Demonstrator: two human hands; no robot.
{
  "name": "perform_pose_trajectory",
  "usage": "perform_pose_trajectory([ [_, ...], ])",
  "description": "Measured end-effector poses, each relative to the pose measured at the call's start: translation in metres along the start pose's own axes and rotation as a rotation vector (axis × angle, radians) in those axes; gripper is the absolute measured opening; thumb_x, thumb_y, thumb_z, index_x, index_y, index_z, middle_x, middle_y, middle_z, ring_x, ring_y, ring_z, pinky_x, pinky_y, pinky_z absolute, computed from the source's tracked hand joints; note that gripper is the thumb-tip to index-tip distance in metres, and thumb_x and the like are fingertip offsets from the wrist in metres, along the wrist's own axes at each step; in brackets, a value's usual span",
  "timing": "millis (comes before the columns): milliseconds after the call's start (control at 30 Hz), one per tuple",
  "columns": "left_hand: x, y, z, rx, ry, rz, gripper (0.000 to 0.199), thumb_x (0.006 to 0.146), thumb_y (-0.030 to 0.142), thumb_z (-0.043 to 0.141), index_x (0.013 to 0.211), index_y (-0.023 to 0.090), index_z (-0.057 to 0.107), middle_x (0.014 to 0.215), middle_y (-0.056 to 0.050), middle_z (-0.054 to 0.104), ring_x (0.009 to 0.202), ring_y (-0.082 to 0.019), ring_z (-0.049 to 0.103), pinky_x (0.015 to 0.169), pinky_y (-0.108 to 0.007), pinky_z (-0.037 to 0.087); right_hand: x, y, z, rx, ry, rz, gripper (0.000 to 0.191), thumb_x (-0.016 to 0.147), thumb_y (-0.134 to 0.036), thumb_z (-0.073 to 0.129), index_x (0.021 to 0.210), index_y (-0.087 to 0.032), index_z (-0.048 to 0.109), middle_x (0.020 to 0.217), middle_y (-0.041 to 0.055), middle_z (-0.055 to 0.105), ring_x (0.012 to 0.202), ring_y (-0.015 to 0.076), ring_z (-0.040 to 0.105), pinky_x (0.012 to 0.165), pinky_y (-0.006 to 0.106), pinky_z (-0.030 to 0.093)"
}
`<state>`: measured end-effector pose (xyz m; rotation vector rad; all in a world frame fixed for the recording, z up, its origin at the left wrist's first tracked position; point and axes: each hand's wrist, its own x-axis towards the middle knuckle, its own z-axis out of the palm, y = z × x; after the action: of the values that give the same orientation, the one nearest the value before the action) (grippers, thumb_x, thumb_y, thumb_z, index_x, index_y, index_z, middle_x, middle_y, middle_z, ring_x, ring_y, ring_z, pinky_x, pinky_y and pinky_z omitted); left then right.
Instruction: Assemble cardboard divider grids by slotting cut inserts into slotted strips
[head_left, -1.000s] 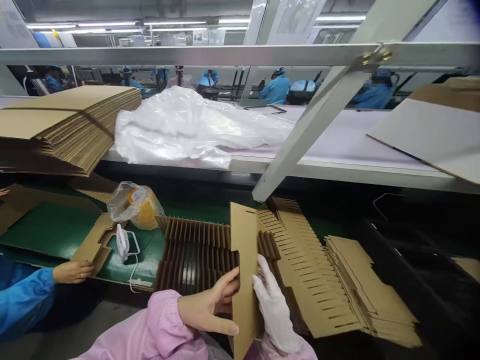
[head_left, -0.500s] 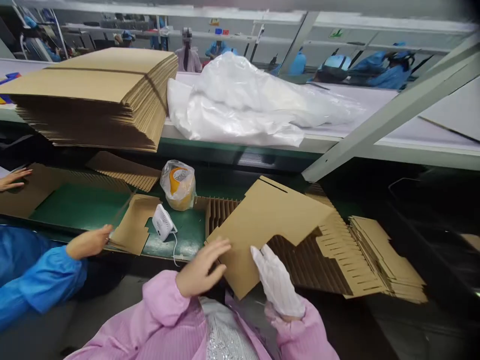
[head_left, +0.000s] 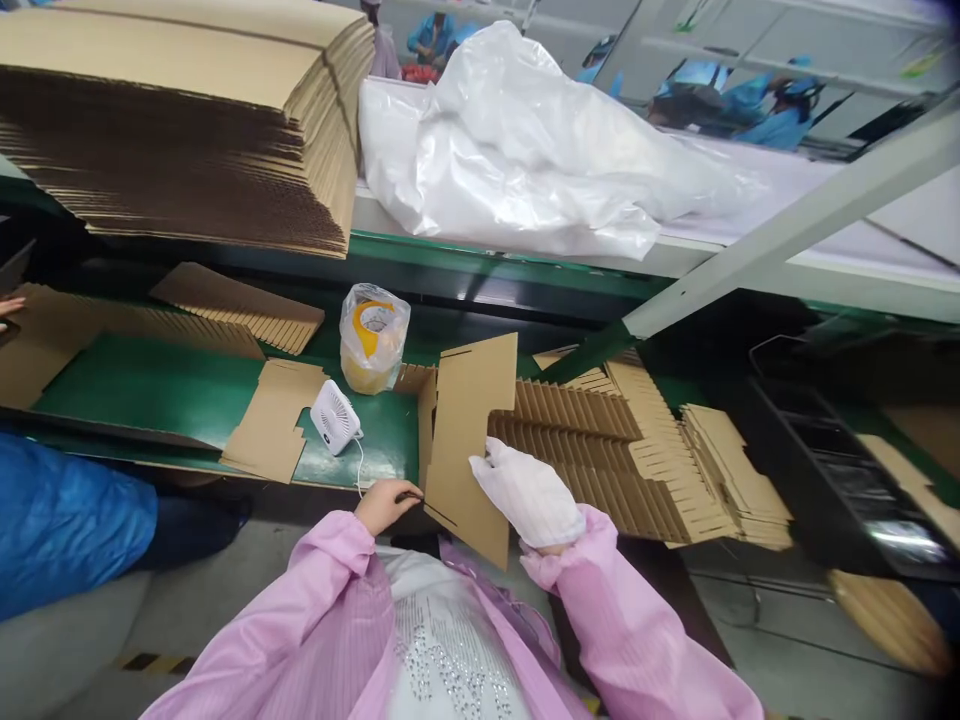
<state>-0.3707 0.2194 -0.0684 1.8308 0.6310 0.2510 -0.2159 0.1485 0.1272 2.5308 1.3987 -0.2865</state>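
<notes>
Cardboard sheet (head_left: 469, 430) leans at the left end of the divider row (head_left: 577, 412), apparently being aligned, a step wanting steadiness; left hand (head_left: 385, 506) curls near its corner, gloved right hand (head_left: 529, 492) touches it, grips unclear.

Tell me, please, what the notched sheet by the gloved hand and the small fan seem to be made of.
The notched sheet looks like matte cardboard: plain tan face, crisp-cut edges. The small fan seems hard plastic, satin white, from its moulded, slotted grille.
</notes>
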Motion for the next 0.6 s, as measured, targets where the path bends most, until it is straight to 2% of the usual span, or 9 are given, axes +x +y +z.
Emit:
perform_pose_trajectory([
  [233,-0.002,-0.006,-0.001,-0.002,0.006,0.034,0.017,0.085,0.020,0.058,0.094,0.020,0.072,0.094,-0.004,0.075,0.089,-0.017,0.068,0.084,-0.030,0.051,0.013,-0.012,-0.007,-0.073,-0.086,-0.012,0.030,0.092,-0.032,0.036,0.103,-0.018,0.060,0.093,0.0122,0.070,0.087,0.0250,0.068,0.069,0.030,0.046],
  [433,-0.002,-0.007,0.001,-0.011,-0.008,0.024,0.016,0.084,0.019,0.059,0.092,0.020,0.073,0.092,-0.004,0.075,0.086,-0.017,0.068,0.079,-0.027,0.051,0.021,-0.023,0.002,-0.055,-0.115,0.025,0.031,0.092,-0.031,0.035,0.105,-0.018,0.059,0.099,0.0137,0.070,0.089,0.0253,0.068,0.071,0.030,0.048],
  [600,-0.002,-0.008,0.002,0.025,0.018,0.062,0.013,0.083,0.016,0.060,0.088,0.018,0.073,0.089,-0.005,0.073,0.084,-0.017,0.066,0.079,-0.027,0.050,0.028,-0.028,0.009,-0.029,-0.115,-0.021,0.031,0.092,-0.028,0.033,0.104,-0.016,0.060,0.103,0.0144,0.069,0.092,0.0243,0.068,0.073,0.029,0.048],
])
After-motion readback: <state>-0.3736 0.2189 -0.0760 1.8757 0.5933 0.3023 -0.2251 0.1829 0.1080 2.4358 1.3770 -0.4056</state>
